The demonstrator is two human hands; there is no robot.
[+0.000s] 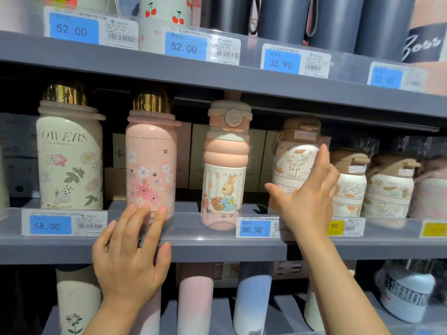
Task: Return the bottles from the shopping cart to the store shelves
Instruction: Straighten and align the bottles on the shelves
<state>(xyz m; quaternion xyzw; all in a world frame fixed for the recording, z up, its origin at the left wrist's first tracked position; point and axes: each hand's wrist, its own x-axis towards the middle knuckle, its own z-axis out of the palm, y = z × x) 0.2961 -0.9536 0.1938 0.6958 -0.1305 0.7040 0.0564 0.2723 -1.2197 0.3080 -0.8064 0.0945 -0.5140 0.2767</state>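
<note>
Bottles fill the grey middle shelf (pixel 217 252) of a store rack. From the left stand a cream flask with painted flowers and a gold cap (pixel 70 153), a pink flask with cherry blossoms and a gold cap (pixel 150 160), a ribbed pink bottle with a rabbit picture (pixel 226 170), then a cream bottle with leaf print and a brown lid (pixel 294 163), with two more of that kind just beside it on the right. All stand upright behind a clear plastic lip that carries blue price tags (pixel 50 224).

The right hand (pixel 307 197) reaches up to the leaf-print bottle, fingers straight and spread, the palm against its right side and the thumb stretched across its lower front; the fingers lie flat on it and do not curl round it.

The left hand (pixel 130 252) lies with its palm over the front edge of the middle shelf, fingers spread and straight, the fingertips (pixel 161 210) on the clear lip just in front of the pink blossom flask. It holds nothing.

Above, an upper shelf (pixel 169 68) carries dark grey tumblers (pixel 285 18) and a white cherry-print cup (pixel 167 13). Below, a lower shelf holds pastel pink and pale blue bottles (pixel 196 298)
</note>
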